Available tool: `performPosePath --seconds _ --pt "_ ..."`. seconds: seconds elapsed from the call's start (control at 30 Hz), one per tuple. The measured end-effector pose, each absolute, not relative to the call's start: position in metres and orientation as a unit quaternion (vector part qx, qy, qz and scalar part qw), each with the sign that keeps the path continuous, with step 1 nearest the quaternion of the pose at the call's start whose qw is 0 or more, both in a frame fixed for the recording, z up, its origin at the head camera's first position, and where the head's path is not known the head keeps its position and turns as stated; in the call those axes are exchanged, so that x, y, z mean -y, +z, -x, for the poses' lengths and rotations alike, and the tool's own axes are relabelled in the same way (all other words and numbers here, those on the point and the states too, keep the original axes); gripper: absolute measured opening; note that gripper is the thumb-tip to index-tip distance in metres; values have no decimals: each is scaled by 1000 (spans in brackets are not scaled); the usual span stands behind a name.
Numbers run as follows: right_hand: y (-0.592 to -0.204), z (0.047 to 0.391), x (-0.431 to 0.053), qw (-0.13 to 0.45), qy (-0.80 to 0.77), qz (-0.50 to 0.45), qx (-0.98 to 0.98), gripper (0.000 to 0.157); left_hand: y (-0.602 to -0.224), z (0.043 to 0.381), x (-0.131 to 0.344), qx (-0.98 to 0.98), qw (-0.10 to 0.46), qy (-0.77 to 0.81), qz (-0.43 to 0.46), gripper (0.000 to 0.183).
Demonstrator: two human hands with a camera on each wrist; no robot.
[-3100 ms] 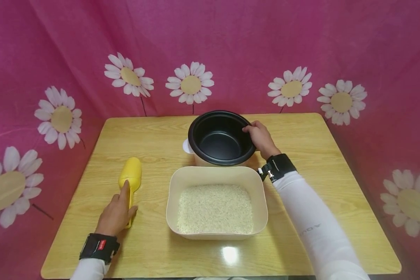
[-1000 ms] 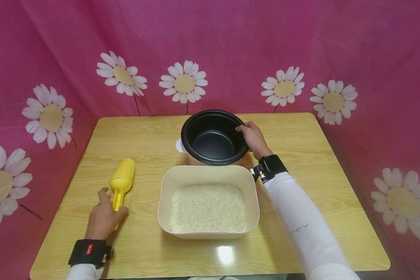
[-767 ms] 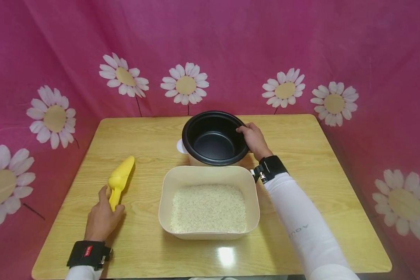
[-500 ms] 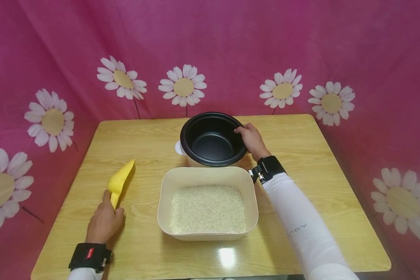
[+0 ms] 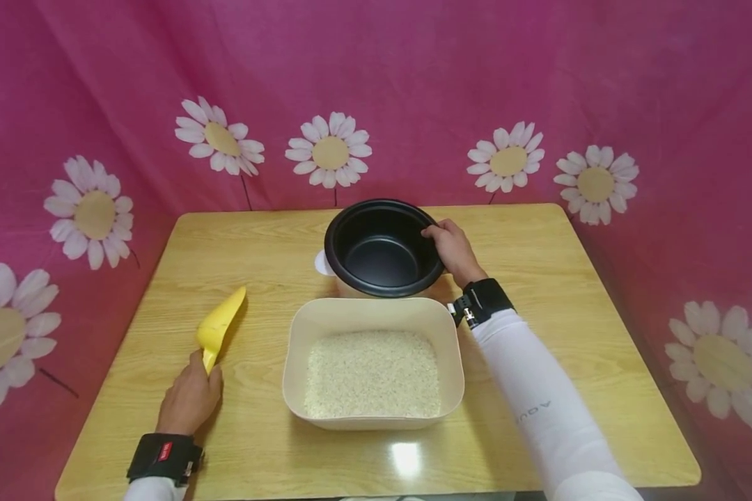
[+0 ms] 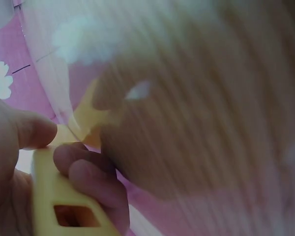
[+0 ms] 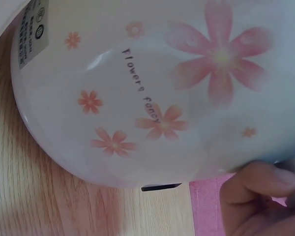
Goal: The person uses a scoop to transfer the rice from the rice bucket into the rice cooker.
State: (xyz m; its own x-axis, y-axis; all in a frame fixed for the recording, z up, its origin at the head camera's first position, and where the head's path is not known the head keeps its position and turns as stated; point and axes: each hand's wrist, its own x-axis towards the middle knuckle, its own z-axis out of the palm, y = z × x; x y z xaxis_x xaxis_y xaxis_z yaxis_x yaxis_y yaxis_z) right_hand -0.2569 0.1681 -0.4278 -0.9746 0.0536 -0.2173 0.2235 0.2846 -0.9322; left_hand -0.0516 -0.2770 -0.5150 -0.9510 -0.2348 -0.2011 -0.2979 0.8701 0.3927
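My left hand [image 5: 190, 396] grips the handle of a yellow scoop [image 5: 221, 321] at the left of the table. In the left wrist view, thumb and fingers curl round the yellow handle [image 6: 64, 196]. My right hand [image 5: 454, 252] holds the right rim of a rice cooker [image 5: 382, 268], thumb over the edge. The cooker is lidless, black inside, and its white outer wall [image 7: 118, 93] bears pink flowers in the right wrist view. In front of it stands a beige bin [image 5: 372, 422] with rice [image 5: 372, 372] covering its bottom.
A light wooden table [image 5: 539, 348] lies under everything. Pink cloth [image 5: 413, 83] with large daisies hangs behind it and along both sides. The bin stands close in front of the cooker.
My left hand has closed round the scoop's handle, and the scoop has turned from face-down flat onto its side. The right hand stays on the cooker's rim; cooker and bin keep their places.
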Motion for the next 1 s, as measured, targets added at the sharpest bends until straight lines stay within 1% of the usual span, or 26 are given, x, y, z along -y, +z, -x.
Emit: performPosePath --seconds 0.23,0.37,0.77,1.0 --pt "-430 256 -170 94 -597 -85 -792 29 -517 49 278 -962 84 218 139 43" --pt "-429 256 -169 87 -596 -84 -794 29 -517 50 279 -961 94 218 139 42" --pt "-431 258 -173 85 -601 -84 -790 28 -517 57 282 -969 83 209 105 40" --pt "-430 257 -172 81 -604 -84 -788 27 -515 55 279 -968 102 207 103 41"
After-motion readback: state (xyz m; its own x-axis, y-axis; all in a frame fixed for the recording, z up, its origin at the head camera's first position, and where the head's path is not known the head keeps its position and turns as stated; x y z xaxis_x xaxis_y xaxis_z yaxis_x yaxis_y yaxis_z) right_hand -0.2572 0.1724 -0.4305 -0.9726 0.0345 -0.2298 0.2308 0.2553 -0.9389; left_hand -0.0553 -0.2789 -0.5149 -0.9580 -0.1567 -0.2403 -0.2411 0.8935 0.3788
